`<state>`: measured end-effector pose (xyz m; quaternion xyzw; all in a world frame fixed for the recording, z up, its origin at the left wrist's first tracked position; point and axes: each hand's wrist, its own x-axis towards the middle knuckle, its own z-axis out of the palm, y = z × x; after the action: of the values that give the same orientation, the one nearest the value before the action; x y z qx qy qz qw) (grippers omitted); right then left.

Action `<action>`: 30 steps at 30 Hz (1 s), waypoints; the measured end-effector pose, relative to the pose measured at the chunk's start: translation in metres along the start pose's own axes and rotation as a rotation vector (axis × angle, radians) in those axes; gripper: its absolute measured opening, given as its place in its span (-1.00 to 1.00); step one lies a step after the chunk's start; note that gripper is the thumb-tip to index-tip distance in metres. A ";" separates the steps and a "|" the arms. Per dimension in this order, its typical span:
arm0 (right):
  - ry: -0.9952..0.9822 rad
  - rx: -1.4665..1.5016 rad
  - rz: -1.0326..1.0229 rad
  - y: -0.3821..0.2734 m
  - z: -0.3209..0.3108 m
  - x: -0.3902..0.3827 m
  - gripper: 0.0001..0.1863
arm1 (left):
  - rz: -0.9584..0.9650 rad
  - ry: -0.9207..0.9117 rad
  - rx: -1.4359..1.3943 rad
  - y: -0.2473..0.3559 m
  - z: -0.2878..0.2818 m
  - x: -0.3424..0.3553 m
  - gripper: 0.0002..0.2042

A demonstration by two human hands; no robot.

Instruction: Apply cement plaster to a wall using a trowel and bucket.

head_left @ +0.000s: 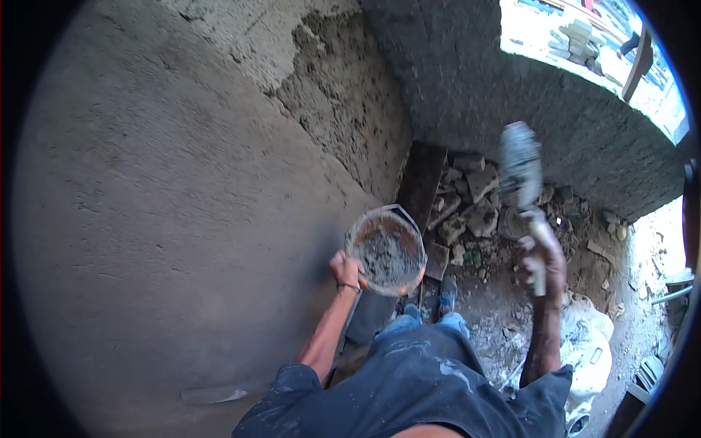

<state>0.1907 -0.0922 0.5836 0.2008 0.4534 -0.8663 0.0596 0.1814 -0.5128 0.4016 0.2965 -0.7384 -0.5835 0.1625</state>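
Looking down from the head camera at a plastering job in a rough corner. Left hand (345, 269) is closed on the near rim of a round pan (385, 250) with an orange edge, holding it up close to the grey plastered wall (161, 204) — the pan carries a heap of dark wet mortar (385, 257) in its middle. Right hand (542, 264) is raised and wrapped tight around the pale handle of a trowel (521, 166); the blade points up and away, coated in grey mortar and blurred. The two hands are well apart, pan to the left, trowel to the right. Wall surface at left is smooth and grey; higher up, a patch of coarser, unfinished render (343, 87) shows. Below and between the hands, broken rubble (471, 204) lies piled on the floor against the corner, with a dark board (422, 179) leaning there. A white sack (588, 347) lies on the floor just under the right forearm. Bright opening (584, 51) at upper right — stacked blocks are visible outside.
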 end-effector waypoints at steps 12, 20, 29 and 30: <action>1.227 -0.244 -1.388 -0.077 0.039 0.088 -0.76 | -0.149 0.108 0.017 -0.041 -0.071 -0.065 -0.74; -0.435 -0.717 -1.219 0.184 0.301 0.038 -0.22 | -0.121 0.124 0.041 -0.030 -0.104 -0.068 -0.72; -0.603 -1.346 -0.547 0.110 0.019 0.074 -0.50 | 0.091 0.095 0.277 0.017 -0.059 -0.034 -0.83; -0.634 -1.490 -0.502 0.096 0.019 0.061 -0.58 | 0.164 0.094 0.342 0.022 -0.055 -0.028 -0.86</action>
<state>0.1569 -0.1587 0.4960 -0.2501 0.8987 -0.3441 0.1068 0.2296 -0.5345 0.4399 0.2855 -0.8402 -0.4195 0.1912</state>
